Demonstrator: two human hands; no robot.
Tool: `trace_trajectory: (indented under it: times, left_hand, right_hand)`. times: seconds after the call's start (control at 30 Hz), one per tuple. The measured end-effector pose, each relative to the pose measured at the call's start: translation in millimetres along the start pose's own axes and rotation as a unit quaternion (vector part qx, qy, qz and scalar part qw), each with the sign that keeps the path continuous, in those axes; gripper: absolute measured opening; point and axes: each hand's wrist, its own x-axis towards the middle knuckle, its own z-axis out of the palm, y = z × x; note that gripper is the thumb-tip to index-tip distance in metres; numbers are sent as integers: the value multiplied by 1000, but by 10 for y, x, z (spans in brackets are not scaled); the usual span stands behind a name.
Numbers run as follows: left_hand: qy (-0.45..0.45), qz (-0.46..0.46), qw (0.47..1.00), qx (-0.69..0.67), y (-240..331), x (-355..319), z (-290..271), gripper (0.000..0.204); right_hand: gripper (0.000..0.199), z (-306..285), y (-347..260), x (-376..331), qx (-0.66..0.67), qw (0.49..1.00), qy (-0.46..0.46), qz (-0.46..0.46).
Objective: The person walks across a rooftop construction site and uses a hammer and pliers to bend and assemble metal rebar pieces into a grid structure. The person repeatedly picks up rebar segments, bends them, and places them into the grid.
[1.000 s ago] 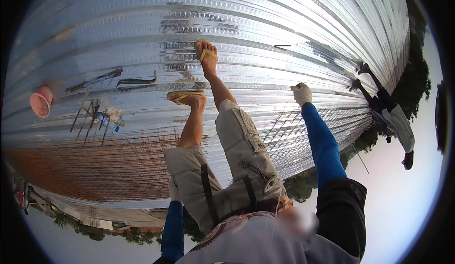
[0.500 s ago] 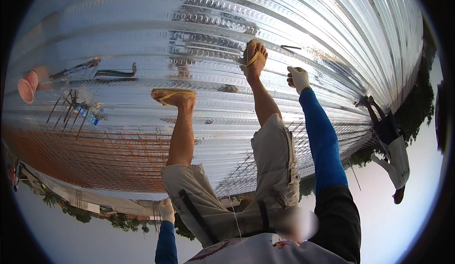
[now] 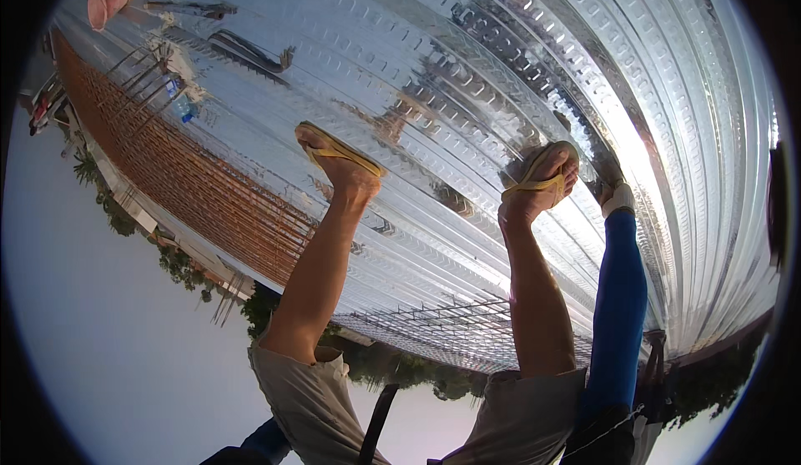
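Decking [image 3: 467, 56] of corrugated, shiny metal fills the upper part of the view, which is turned upside down, with sky below. Far left of the right hand, at the upper rim, a pink bucket [image 3: 107, 2] lies on the decking. Below it, also well left of the hand, a clear plastic bottle [image 3: 182, 108] lies among loose steel bars [image 3: 138, 73]. A rust-coloured bar mesh [image 3: 192, 181] covers the decking edge next to them.

Nearer the hand, a bare leg ends in a foot in a yellow sandal [image 3: 338, 152], set on the decking. A second foot in a yellow sandal [image 3: 542, 177] stands just left of the hand.

The right hand [image 3: 619, 200] wears a white glove on an arm in a blue sleeve [image 3: 619, 298]. The hand touches the decking just beside the second foot. It is too small in the view to tell how far the fingers are spread, or whether it holds anything. The left hand is out of view; only a piece of blue sleeve [image 3: 267, 442] shows at the lower edge.
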Motion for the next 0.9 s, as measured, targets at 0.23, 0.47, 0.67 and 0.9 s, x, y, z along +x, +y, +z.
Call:
trace_trajectory:
  times: [0.23, 0.47, 0.67, 0.9]
  left_hand:
    - [25, -51, 987, -152, 289, -193, 266, 26]
    - [19, -82, 938, -338, 301, -698, 246, 25]
    - [-15, -155, 817, -555, 325, -1090, 534, 24]
    - [-91, -250, 603, -752, 342, -1288, 698, 23]
  right_hand:
    - [30, 471, -742, -258, -195, 976, -38, -85]
    - [19, 2198, -1174, -2548, -499, 735, -189, -418]
    - [39, 3988, -1309, -4534, -649, 559, -338, -390]
    - [33, 6267, -540, -5736, -738, 328, -279, -519]
